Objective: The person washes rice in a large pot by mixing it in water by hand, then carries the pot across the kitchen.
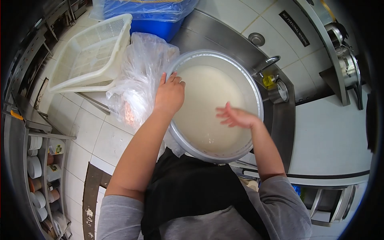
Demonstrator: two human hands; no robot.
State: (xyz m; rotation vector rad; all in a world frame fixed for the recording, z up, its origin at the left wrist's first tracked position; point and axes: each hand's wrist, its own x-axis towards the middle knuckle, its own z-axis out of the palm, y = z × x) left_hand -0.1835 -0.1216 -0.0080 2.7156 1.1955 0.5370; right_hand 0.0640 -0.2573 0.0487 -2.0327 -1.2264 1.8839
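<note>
A large round metal pot point(259, 94) stands at the sink, filled with cloudy whitish liquid point(208, 100). My left hand point(170, 94) rests on the pot's left rim, its fingers curled over the edge, with the rim under them. Over the liquid, inside the pot's outline, my right hand point(236, 117) is held with fingers spread and slightly blurred, holding nothing. Clear plastic bags point(146, 68) lie against the pot's left side, with something pinkish in the lower part.
White plastic baskets point(86, 56) sit at the upper left, beside a blue bin point(156, 28) covered with plastic. A faucet point(270, 62) and a small metal cup point(279, 92) are right of the pot. Shelves with containers point(35, 166) stand at lower left.
</note>
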